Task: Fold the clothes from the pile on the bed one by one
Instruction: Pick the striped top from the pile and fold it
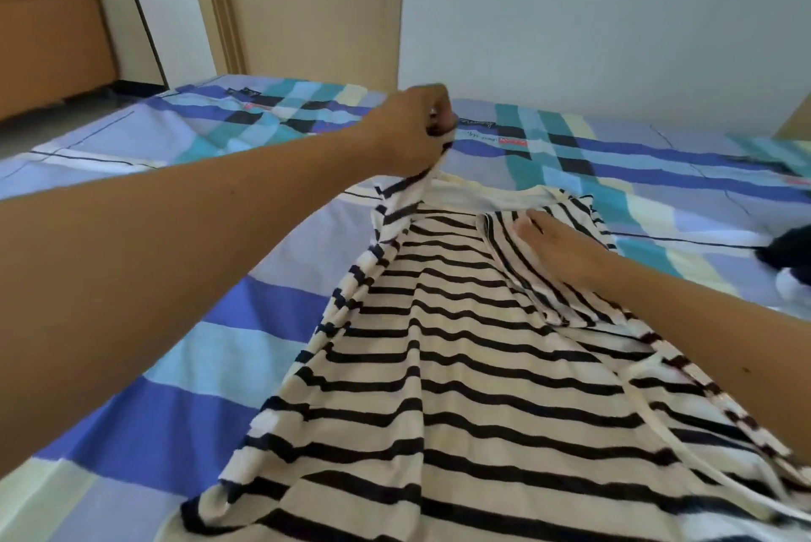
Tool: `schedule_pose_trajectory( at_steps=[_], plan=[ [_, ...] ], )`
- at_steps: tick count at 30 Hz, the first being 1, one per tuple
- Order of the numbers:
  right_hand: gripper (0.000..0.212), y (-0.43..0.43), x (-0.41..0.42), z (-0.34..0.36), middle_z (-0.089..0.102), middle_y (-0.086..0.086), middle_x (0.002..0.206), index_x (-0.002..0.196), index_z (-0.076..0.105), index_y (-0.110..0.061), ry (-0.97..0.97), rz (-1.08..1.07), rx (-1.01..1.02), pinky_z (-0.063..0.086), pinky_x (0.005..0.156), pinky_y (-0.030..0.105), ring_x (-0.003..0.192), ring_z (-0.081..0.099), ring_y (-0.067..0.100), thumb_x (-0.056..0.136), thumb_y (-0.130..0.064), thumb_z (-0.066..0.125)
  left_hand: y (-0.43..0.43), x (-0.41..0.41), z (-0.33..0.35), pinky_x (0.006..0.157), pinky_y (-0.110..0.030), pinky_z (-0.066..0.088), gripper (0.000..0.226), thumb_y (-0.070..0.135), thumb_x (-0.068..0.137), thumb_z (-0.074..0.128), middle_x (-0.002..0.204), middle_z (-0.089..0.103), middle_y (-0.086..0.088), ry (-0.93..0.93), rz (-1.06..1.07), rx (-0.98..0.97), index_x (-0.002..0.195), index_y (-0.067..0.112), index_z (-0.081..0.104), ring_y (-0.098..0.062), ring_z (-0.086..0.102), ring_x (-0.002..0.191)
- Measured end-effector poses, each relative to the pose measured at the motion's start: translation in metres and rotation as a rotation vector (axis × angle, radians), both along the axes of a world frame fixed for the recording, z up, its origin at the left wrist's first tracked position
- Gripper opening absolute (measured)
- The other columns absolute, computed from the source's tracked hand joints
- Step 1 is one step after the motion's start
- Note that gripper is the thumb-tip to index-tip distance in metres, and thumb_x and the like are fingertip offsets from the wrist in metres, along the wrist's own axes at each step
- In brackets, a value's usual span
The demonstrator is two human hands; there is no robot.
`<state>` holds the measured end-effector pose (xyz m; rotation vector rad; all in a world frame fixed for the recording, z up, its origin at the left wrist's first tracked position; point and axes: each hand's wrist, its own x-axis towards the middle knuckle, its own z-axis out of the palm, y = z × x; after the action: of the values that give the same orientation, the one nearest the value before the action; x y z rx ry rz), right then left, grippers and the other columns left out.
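A black-and-white striped garment lies lengthwise on the bed, its white neck end far from me. My left hand pinches the garment's far left corner and holds it lifted above the sheet, so the left edge hangs in a raised fold. My right hand lies flat, fingers straight, on the folded-in right side near the neck. A white drawstring trails across the lower right part of the garment.
The bed wears a blue, teal and pale-yellow plaid sheet. A dark piece of clothing with something white beside it sits at the right edge. A pale wall and beige door frame stand behind the bed; an orange sofa is at the far left.
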<state>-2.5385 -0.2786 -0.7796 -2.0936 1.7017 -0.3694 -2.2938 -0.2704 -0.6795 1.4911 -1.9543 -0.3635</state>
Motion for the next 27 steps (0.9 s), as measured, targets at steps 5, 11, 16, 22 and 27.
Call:
schedule_pose_trajectory(
  at_steps=[5,11,16,22,27],
  plan=[
    [0.048,-0.009,-0.046,0.006,0.047,0.017,0.149,0.149,0.039,-0.009,-0.100,-0.179,-0.227,0.032,0.109,0.037,0.136,0.044,0.033,0.107,-0.033,0.037,0.003,-0.044,-0.050,0.069,-0.032,0.044,0.040,0.042,0.102,0.044,0.106,0.063,-0.018,-0.316,-0.064,0.296,0.127,0.010,0.040,-0.027,0.062,0.083],
    [0.061,-0.027,-0.067,-0.011,0.030,0.013,0.159,0.154,0.032,-0.016,0.159,-0.029,-0.110,0.024,0.118,0.038,0.145,0.032,0.030,0.100,-0.029,0.058,-0.012,-0.038,-0.116,0.107,-0.047,0.038,0.054,0.052,0.100,0.041,0.142,0.046,-0.010,-0.597,-0.004,0.307,0.141,0.018,0.044,-0.031,0.042,0.131],
    [0.084,-0.072,-0.066,-0.023,0.029,0.017,0.156,0.151,0.034,-0.015,0.247,-0.139,-0.125,0.029,0.117,0.049,0.144,0.029,0.035,0.083,-0.042,0.075,-0.055,-0.039,-0.125,0.111,-0.052,0.032,0.063,0.056,0.092,0.055,0.146,0.039,-0.013,-0.686,0.192,0.152,0.141,0.019,0.042,-0.035,0.033,0.136],
    [0.116,-0.104,-0.070,-0.011,0.037,0.017,0.155,0.158,0.014,-0.014,-0.098,-0.326,0.137,0.040,0.111,0.051,0.138,0.040,0.039,0.071,-0.022,0.089,-0.101,-0.041,-0.106,0.095,-0.044,0.048,0.100,0.029,0.073,0.087,0.143,0.045,-0.020,-0.126,0.356,0.483,0.149,0.007,0.025,-0.036,0.047,0.128],
    [0.061,-0.117,-0.074,0.029,0.063,0.018,0.131,0.134,0.055,-0.003,-0.141,-0.242,0.493,0.051,0.099,0.052,0.116,0.062,0.035,0.080,-0.012,0.082,-0.121,-0.034,-0.058,0.087,-0.042,0.055,0.056,0.023,0.084,0.078,0.122,0.061,-0.013,-0.372,0.209,0.586,0.132,0.006,0.055,-0.032,0.062,0.106]
  ],
)
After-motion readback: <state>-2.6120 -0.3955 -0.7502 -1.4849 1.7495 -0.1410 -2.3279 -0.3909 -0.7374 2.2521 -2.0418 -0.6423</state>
